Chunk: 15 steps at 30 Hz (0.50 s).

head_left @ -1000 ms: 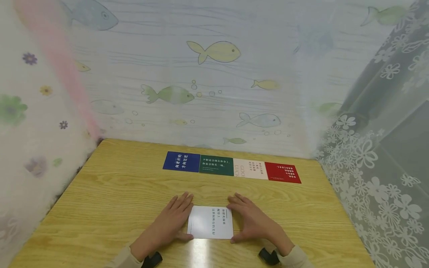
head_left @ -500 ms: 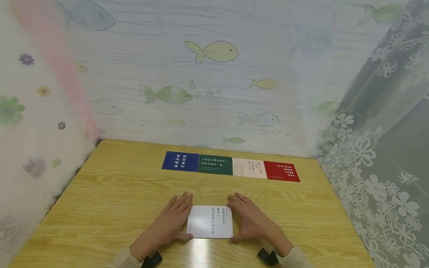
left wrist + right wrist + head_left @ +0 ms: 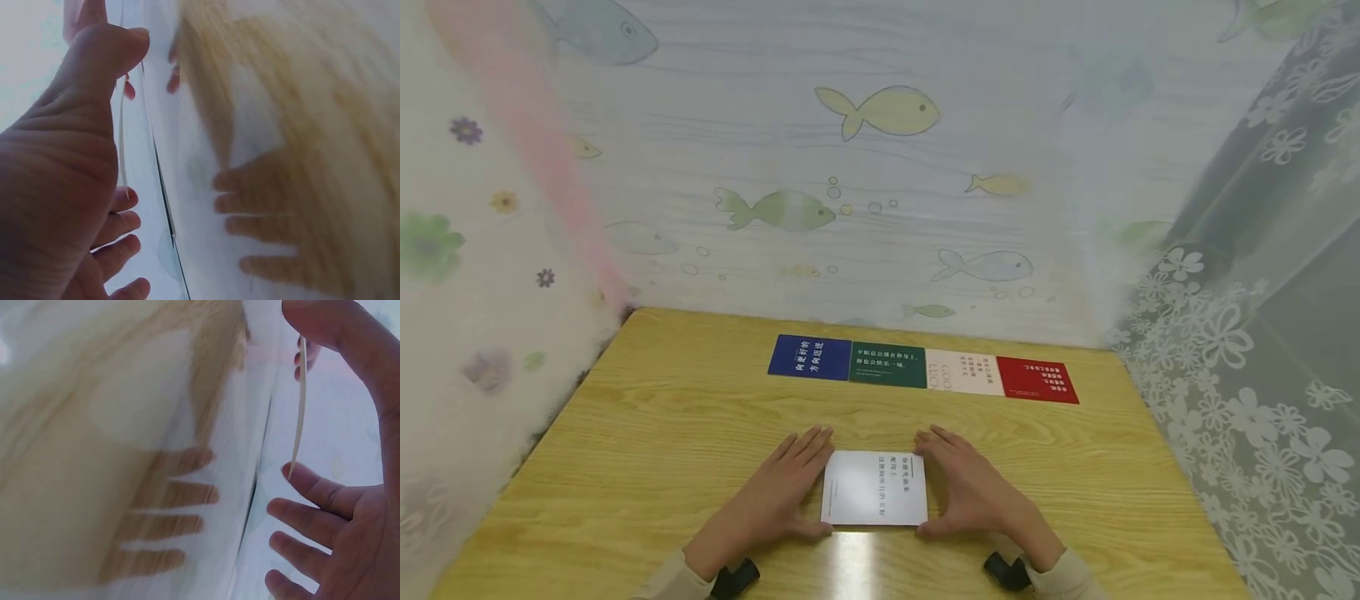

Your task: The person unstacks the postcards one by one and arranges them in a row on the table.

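In the head view a white card (image 3: 861, 490) with dark vertical lettering spans the space between my two hands, slightly above the wooden table (image 3: 685, 442). My left hand (image 3: 775, 492) holds its left side, thumb at the near corner and index finger at the far one. On the opposite side my right hand (image 3: 977, 492) holds it the same way. The right wrist view shows the card (image 3: 301, 412) edge-on, running from thumb to index fingertip, with the other fingers spread. From the left wrist the card's thin edge (image 3: 122, 150) appears behind the thumb.
Toward the back of the table lie a blue card (image 3: 809, 357), a green card (image 3: 887, 365), a pale pink card (image 3: 962, 372) and a red card (image 3: 1041, 380), side by side in a row. A fish-patterned curtain (image 3: 880, 175) hangs behind; lace (image 3: 1247, 417) borders the right.
The white card has risen a little off the table between both hands, and a thin shadow now shows beneath its near edge. The row of cards stays put while the head view shifts slightly.
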Each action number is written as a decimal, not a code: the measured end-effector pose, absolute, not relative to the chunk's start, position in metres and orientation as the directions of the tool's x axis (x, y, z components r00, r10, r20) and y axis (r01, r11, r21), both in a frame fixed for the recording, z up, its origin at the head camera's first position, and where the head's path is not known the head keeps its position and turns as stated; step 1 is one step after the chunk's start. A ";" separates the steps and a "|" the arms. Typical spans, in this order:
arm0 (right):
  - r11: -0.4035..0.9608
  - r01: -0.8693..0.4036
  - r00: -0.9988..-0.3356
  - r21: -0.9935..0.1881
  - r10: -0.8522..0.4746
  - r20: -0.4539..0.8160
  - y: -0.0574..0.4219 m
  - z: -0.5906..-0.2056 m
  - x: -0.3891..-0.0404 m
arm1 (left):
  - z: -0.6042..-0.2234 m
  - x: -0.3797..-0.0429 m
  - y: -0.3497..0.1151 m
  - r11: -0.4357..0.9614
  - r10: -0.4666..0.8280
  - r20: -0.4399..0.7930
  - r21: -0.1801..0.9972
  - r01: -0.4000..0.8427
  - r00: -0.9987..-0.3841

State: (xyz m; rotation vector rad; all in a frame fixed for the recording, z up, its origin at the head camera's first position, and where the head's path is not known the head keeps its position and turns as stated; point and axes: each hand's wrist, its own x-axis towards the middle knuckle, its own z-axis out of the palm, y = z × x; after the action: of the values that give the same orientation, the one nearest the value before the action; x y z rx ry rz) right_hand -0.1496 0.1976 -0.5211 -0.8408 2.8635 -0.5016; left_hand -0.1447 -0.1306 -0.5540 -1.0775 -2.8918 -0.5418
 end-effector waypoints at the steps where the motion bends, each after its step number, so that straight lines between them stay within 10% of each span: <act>1: 0.791 -0.507 -0.840 -0.343 -0.542 -0.008 0.198 -0.521 -0.150 | -0.554 -0.145 -0.130 0.702 0.632 0.126 0.323 0.634 -0.765; 15: 0.754 -0.491 -0.850 -0.437 -0.525 0.049 0.204 -0.521 -0.151 | -0.550 -0.151 -0.138 0.656 0.586 0.205 0.449 0.607 -0.784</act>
State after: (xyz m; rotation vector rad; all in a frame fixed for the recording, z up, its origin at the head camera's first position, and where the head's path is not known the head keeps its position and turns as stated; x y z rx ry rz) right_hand -0.1508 0.2044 -0.5206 -0.8323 2.8700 -0.6818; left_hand -0.1512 -0.1382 -0.5503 -1.0166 -2.8204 -0.7878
